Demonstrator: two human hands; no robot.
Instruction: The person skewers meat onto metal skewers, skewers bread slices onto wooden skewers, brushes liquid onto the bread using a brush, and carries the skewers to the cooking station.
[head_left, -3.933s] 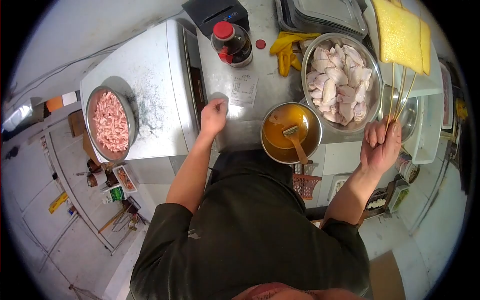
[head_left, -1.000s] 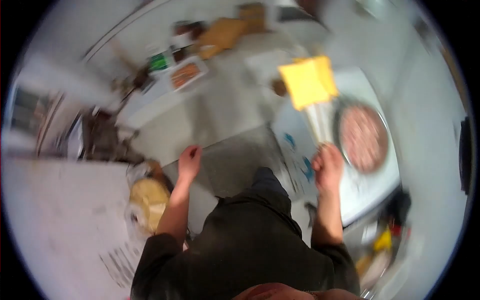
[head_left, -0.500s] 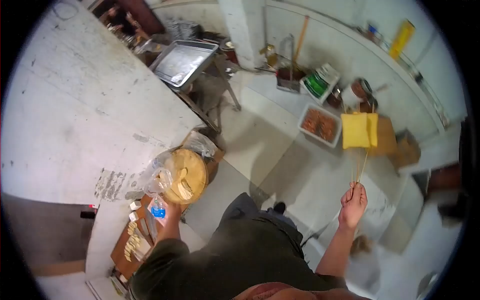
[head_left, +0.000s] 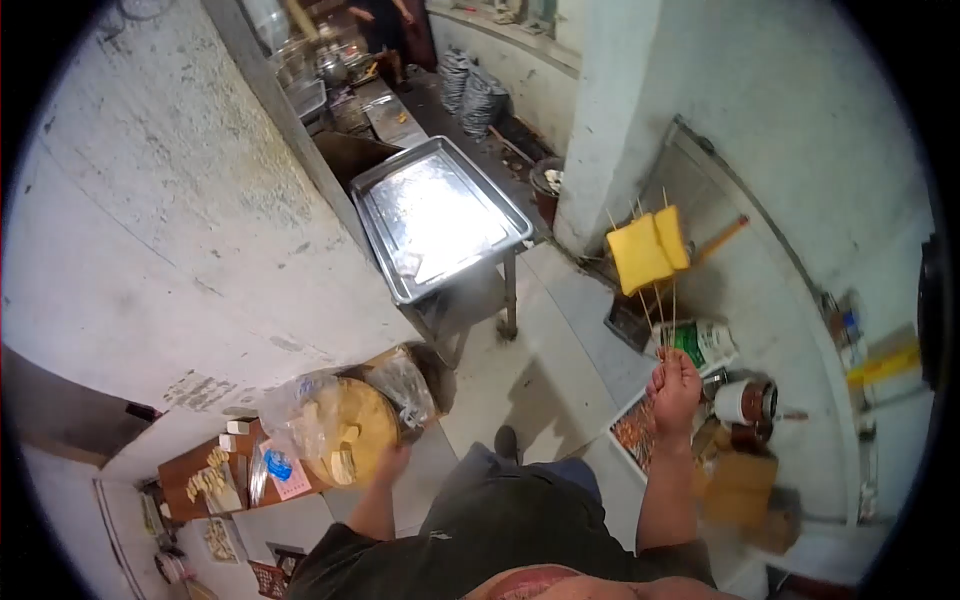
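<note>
My right hand point(head_left: 675, 388) is closed around the lower ends of several thin wooden skewers point(head_left: 660, 306). Square yellow slabs point(head_left: 640, 254) of food, soft-looking and overlapping, are threaded near their tops, with the tips sticking out above. My left hand point(head_left: 393, 464) hangs by the right edge of a round wooden chopping block point(head_left: 366, 425); its fingers are blurred, and I cannot tell whether it touches the block. Pale cut pieces point(head_left: 343, 466) lie on the block, and a clear plastic bag point(head_left: 300, 412) covers its left side.
Ahead stands a large metal tray point(head_left: 440, 222) on a stand beside the wall corner. At right are a container of reddish food point(head_left: 632, 437), jars point(head_left: 745, 402) and a cardboard box point(head_left: 740, 487). A brown board point(head_left: 180, 478) holds cut pieces. Another person point(head_left: 383, 25) stands far back.
The view has swung right and come closer to the metal tray. My right hand has carried the skewers forward, away from the cardboard box. My left hand now shows at the block's right side.
</note>
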